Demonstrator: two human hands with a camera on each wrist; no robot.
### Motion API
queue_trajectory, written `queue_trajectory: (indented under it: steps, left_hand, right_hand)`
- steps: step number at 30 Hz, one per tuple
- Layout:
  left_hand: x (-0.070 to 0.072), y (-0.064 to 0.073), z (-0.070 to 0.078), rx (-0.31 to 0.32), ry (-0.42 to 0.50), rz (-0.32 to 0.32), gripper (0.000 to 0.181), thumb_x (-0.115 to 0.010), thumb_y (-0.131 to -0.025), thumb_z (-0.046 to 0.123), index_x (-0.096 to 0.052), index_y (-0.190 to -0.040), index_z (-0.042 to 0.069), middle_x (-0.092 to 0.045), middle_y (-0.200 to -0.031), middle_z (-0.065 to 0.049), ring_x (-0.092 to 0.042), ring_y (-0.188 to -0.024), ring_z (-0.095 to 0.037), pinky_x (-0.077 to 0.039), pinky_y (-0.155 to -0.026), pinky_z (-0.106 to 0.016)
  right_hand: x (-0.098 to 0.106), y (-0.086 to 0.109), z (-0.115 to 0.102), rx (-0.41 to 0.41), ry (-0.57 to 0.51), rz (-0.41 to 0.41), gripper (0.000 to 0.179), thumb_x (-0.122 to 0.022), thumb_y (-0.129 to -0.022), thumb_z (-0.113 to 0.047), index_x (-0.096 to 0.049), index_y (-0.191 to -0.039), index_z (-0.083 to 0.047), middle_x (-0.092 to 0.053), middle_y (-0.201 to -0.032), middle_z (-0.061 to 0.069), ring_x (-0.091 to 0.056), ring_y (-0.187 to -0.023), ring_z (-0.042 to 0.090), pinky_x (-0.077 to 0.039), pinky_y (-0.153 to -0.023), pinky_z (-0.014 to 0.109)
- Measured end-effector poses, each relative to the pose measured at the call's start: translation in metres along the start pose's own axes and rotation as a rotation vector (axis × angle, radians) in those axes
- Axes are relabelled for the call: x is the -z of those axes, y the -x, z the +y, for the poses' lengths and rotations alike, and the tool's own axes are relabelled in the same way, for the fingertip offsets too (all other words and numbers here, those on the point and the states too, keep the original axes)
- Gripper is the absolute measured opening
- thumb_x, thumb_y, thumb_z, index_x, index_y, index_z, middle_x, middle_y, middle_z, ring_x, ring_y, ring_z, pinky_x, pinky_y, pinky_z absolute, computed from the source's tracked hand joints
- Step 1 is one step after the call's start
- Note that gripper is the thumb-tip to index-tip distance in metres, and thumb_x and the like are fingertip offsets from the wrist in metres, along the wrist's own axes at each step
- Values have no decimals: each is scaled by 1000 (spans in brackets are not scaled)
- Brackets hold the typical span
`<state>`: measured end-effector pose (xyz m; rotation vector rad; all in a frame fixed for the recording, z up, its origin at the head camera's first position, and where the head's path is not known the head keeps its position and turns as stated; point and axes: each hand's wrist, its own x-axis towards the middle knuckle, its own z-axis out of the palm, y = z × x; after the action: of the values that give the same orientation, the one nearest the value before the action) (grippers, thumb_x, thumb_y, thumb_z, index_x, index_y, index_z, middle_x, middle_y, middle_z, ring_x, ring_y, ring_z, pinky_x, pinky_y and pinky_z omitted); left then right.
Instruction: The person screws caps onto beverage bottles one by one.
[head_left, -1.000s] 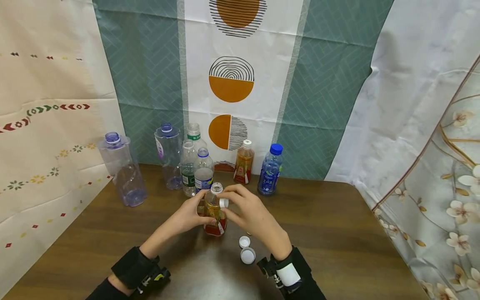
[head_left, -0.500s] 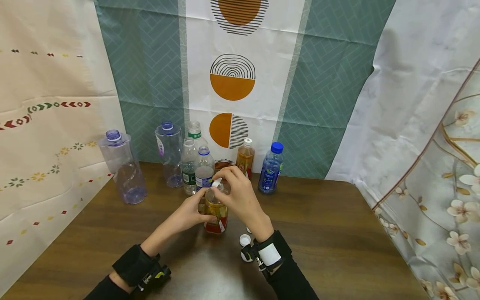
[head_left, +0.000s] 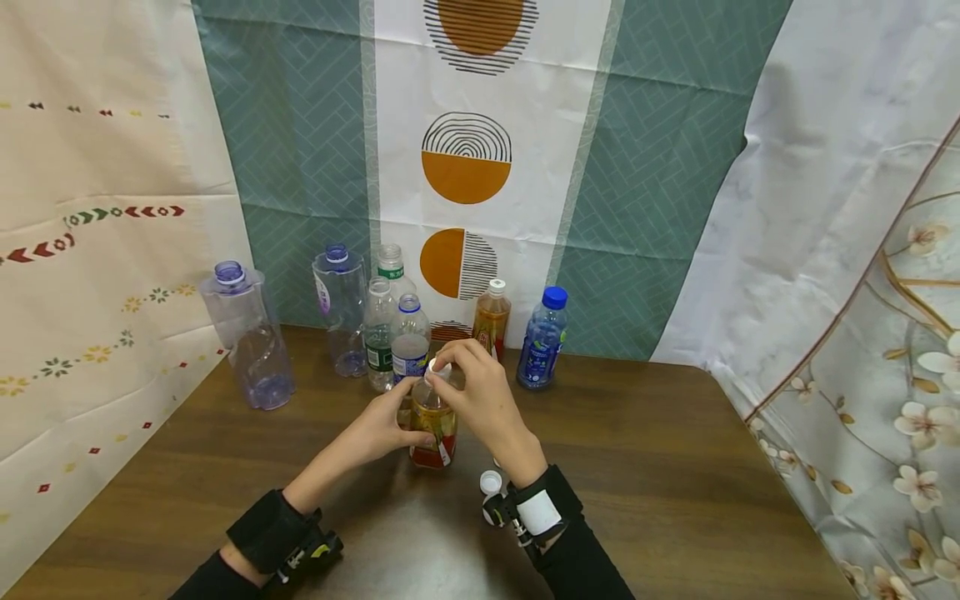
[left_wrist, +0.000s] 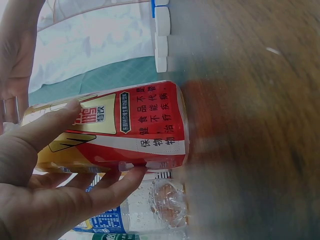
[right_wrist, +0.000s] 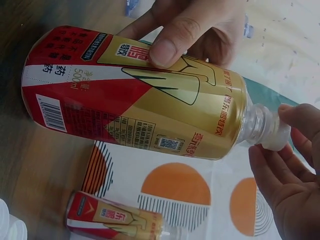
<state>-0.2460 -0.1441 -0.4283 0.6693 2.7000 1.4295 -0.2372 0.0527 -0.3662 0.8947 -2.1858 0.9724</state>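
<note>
A gold and red drink bottle [head_left: 433, 427] stands upright on the wooden table. My left hand [head_left: 384, 425] grips it round the body, thumb on the near side; the left wrist view shows its fingers [left_wrist: 112, 192] curled along the label. At the bottle's neck, my right hand [head_left: 486, 404] pinches a white cap [right_wrist: 278, 131] between thumb and fingers. In the right wrist view the cap sits at the mouth, with clear neck threads showing below it. Whether the threads have caught, I cannot tell.
A loose white cap [head_left: 491, 482] lies near my right wrist, which partly covers another. Behind stand a second gold and red bottle [head_left: 491, 321], a blue-capped bottle [head_left: 541, 343], several uncapped clear bottles [head_left: 378, 333] and two tall purplish ones, including the leftmost bottle [head_left: 258, 358].
My right hand has carried the white cap from beside the bottle's neck up onto its mouth, where the cap now sits flatter than half a second ago. The left hand keeps its grip.
</note>
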Motion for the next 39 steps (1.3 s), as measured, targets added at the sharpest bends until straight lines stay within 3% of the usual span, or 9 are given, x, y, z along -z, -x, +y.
queue_trajectory:
  steps: [11, 24, 33, 39]
  left_hand:
    - [0, 0, 0, -5, 24, -9, 83, -89, -80, 13, -41, -147, 4, -61, -134, -20, -63, -117, -36, -57, -93, -50]
    - [0, 2, 2, -26, 40, -18, 81, -87, -81, 12, -41, -147, 3, -61, -134, -19, -61, -120, -39, -56, -95, -51]
    - [0, 2, 3, -20, 38, -30, 82, -86, -82, 12, -39, -149, 3, -59, -136, -19, -60, -122, -38, -55, -95, -51]
    - [0, 1, 2, -10, 36, -38, 82, -85, -83, 12, -38, -150, 4, -59, -137, -19, -59, -123, -38, -55, -97, -52]
  right_hand:
    - [4, -5, 0, 4, 16, -75, 15, -79, -89, -10, -66, -97, -9, -67, -108, 5, -65, -97, 18, -58, -86, 30]
    - [20, -28, -8, -44, 139, -335, 13, -78, -90, -17, -71, -99, -10, -70, -103, 3, -67, -90, 18, -58, -79, 27]
    - [20, -30, -14, -62, 168, -337, 13, -79, -90, -16, -71, -98, -9, -70, -99, 5, -68, -86, 18, -59, -76, 26]
    - [29, -37, -18, -39, 195, -502, 19, -75, -94, -17, -68, -109, -8, -67, -113, 7, -68, -96, 19, -59, -85, 28]
